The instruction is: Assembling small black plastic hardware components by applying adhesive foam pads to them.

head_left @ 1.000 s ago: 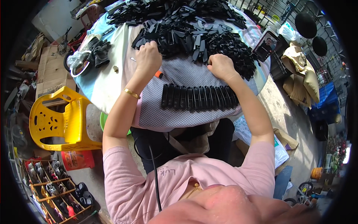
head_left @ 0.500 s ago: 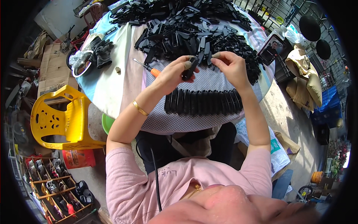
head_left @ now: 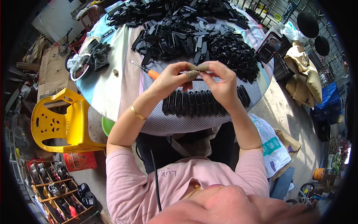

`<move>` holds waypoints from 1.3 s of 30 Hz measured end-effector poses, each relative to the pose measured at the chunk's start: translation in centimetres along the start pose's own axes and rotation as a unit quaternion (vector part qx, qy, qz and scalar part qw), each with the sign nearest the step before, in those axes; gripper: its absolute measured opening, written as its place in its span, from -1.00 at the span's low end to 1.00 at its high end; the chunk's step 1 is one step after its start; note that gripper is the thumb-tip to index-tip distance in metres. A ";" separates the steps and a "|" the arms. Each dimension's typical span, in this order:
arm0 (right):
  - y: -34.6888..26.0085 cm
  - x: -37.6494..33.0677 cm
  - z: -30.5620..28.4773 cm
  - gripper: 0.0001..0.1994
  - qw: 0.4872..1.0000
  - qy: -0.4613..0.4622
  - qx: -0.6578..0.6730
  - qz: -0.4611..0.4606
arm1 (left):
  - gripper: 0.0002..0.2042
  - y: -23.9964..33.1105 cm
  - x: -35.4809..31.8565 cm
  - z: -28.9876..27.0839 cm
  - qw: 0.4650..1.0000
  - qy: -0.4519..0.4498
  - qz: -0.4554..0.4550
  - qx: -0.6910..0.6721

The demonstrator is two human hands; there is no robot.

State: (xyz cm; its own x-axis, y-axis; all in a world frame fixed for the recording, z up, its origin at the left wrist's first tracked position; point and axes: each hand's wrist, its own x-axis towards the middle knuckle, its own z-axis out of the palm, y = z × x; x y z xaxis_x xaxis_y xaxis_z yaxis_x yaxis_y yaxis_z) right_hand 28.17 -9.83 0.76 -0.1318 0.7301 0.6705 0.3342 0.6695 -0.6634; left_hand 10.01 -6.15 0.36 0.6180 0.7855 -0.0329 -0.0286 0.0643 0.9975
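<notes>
My left hand point(head_left: 172, 77) and my right hand point(head_left: 220, 80) meet above the table, both pinching one small black plastic part point(head_left: 196, 74) between taped fingertips. Just below the hands a row of black plastic parts point(head_left: 203, 101) stands side by side on the dotted cloth. Farther back a big heap of loose black parts point(head_left: 194, 33) covers much of the round table point(head_left: 112, 86). A screwdriver with an orange handle point(head_left: 147, 71) lies left of my left hand.
Dark gloves and a plastic bag point(head_left: 91, 56) lie at the table's left edge. A yellow plastic chair point(head_left: 56, 121) stands left of me, with a crate of small items point(head_left: 59, 186) below it. A phone point(head_left: 270, 46) leans at the table's right; a white bag point(head_left: 274, 149) sits by my right elbow.
Both hands came back from the heap of loose parts and drew together, and now hold one black part raised above the row.
</notes>
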 end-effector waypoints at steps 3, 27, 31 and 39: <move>0.1 -0.9 0.5 -0.85 0.999 0.024 -0.029 0.004 | -0.73 -0.5 0.0 -0.4 0.972 -0.022 0.014 -0.233; -1.5 -0.5 0.9 -0.87 0.957 0.059 -0.254 -0.125 | -0.67 -1.6 0.1 0.7 0.980 0.013 0.143 -0.141; -1.9 -0.8 0.9 -0.86 0.977 -0.008 -0.181 -0.112 | -0.64 -1.5 -0.1 0.0 0.983 0.004 0.133 -0.124; -1.4 -1.2 0.8 -0.80 0.971 -0.034 -0.205 -0.119 | -0.67 -0.3 -0.3 0.3 0.993 0.059 0.085 -0.063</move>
State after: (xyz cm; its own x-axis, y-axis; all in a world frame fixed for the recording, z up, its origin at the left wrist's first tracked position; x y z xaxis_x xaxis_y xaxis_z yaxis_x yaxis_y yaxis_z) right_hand 27.13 -11.56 0.67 -0.3070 0.5783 0.7559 0.6288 0.7194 -0.2950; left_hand 10.05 -6.61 0.05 0.4997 0.8579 0.1200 -0.2271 -0.0039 0.9739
